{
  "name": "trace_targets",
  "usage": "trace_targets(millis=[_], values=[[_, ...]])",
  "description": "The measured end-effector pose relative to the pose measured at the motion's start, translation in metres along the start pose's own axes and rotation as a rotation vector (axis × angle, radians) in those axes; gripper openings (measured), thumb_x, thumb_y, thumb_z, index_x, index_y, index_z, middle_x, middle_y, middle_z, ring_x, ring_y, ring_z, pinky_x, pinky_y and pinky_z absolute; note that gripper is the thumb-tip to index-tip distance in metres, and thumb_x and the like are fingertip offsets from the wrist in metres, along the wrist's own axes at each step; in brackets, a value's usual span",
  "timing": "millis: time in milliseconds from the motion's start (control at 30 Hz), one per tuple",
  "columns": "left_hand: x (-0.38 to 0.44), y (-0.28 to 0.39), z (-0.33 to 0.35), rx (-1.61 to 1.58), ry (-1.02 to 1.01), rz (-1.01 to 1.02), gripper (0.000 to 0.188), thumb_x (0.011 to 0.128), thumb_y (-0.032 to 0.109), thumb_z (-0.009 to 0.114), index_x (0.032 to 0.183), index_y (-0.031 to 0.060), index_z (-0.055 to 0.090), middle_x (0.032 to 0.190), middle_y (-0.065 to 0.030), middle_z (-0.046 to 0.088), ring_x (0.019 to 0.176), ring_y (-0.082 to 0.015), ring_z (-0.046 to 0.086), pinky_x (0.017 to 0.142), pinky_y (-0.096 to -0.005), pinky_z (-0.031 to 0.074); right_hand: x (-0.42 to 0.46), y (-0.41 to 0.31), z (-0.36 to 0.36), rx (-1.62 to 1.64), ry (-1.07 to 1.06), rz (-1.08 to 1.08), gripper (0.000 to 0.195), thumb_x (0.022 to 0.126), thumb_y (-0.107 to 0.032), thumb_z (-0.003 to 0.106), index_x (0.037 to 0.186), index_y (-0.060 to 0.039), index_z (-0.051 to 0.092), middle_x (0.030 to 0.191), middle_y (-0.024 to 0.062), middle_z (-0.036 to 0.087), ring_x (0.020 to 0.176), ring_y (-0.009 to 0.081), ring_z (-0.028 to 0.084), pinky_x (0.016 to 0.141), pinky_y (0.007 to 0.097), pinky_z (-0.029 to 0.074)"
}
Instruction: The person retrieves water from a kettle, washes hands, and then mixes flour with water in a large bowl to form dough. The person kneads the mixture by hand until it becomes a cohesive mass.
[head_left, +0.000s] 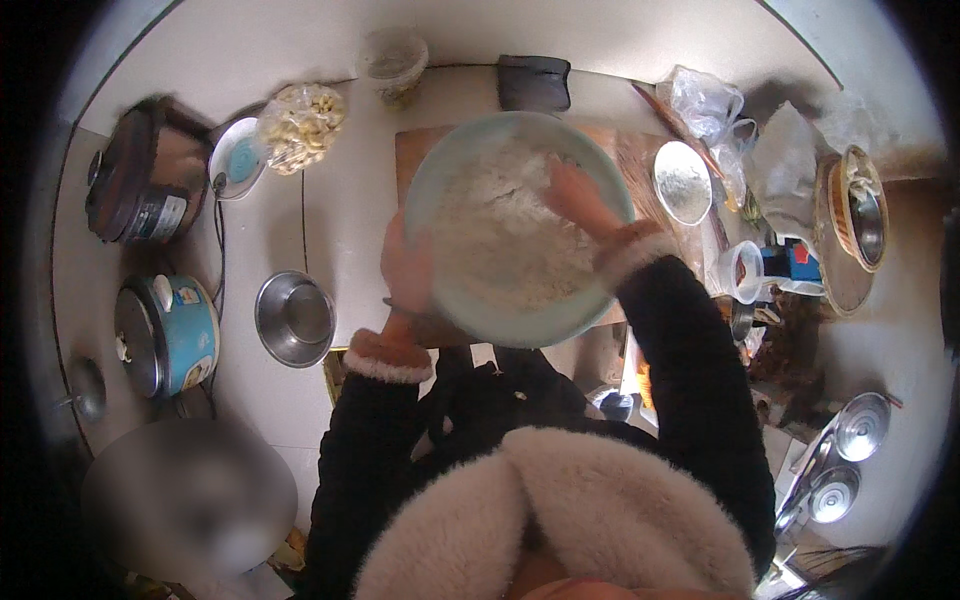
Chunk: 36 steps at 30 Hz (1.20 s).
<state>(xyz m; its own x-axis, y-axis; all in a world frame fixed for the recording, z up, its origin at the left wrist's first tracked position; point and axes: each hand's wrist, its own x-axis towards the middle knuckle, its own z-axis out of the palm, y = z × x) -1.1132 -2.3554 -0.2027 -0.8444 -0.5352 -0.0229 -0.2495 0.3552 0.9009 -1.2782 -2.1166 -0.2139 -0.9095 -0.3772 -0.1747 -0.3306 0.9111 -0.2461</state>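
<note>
A large pale green basin stands before me on a wooden board. White flour covers much of its inside, with a loose powdery heap towards the far side. My left hand grips the basin's left rim, thumb side against the wall. Inside the basin, on the right, my right hand reaches into the flour. Its fingertips are blurred and partly sunk in the powder, so their grip cannot be made out.
To the left are a steel bowl, a blue rice cooker, a brown pot and a bag of pale pieces. At right stand a white bowl, a clear plastic tub, plastic bags and a wicker basket.
</note>
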Motion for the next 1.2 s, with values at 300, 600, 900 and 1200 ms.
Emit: trace_targets(millis=[300, 600, 900, 1200], values=[[0.009, 0.014, 0.003, 0.109, 0.120, 0.043, 0.044, 0.087, 0.011, 0.061, 0.130, 0.0004, 0.054, 0.114, -0.0227, 0.065, 0.102, -0.0345, 0.065, 0.084, -0.0395, 0.051, -0.045, -0.131, 0.020, -0.342, -0.150, -0.537, 0.048, 0.065, -0.040, 0.074, 0.107, -0.0162, 0.071, 0.109, 0.0142, 0.063, 0.114, 0.0388, 0.053, 0.101, 0.0558, 0.033], [-0.056, 0.002, 0.000, -0.010, -0.033, 0.003, 0.054, 0.084, 0.013, 0.062, 0.135, 0.0014, 0.048, 0.118, -0.0223, 0.063, 0.102, -0.0326, 0.066, 0.087, -0.0377, 0.050, -0.068, -0.022, 0.017, -0.225, -0.072, -0.453, 0.039, 0.067, -0.025, 0.072, 0.104, -0.0118, 0.070, 0.099, 0.0174, 0.062, 0.105, 0.0374, 0.058, 0.088, 0.0460, 0.048], [0.004, 0.018, 0.039, 0.348, 0.085, -0.139, 0.049, 0.082, 0.016, 0.064, 0.128, 0.0028, 0.055, 0.110, -0.0226, 0.065, 0.098, -0.0368, 0.064, 0.086, -0.0425, 0.050, -0.005, -0.061, 0.067, -0.235, 0.065, -0.319, 0.039, 0.068, -0.027, 0.067, 0.099, -0.0041, 0.070, 0.100, 0.0190, 0.064, 0.095, 0.0380, 0.060, 0.086, 0.0493, 0.047], [0.003, 0.016, 0.012, -0.068, 0.063, 0.128, 0.044, 0.083, 0.006, 0.062, 0.127, 0.0098, 0.059, 0.101, -0.0185, 0.068, 0.092, -0.0296, 0.067, 0.079, -0.0372, 0.050, 0.009, -0.021, 0.042, -0.251, -0.181, -0.254, 0.022, 0.066, -0.025, 0.066, 0.075, -0.0055, 0.072, 0.070, 0.0138, 0.064, 0.074, 0.0314, 0.063, 0.073, 0.0445, 0.049]])
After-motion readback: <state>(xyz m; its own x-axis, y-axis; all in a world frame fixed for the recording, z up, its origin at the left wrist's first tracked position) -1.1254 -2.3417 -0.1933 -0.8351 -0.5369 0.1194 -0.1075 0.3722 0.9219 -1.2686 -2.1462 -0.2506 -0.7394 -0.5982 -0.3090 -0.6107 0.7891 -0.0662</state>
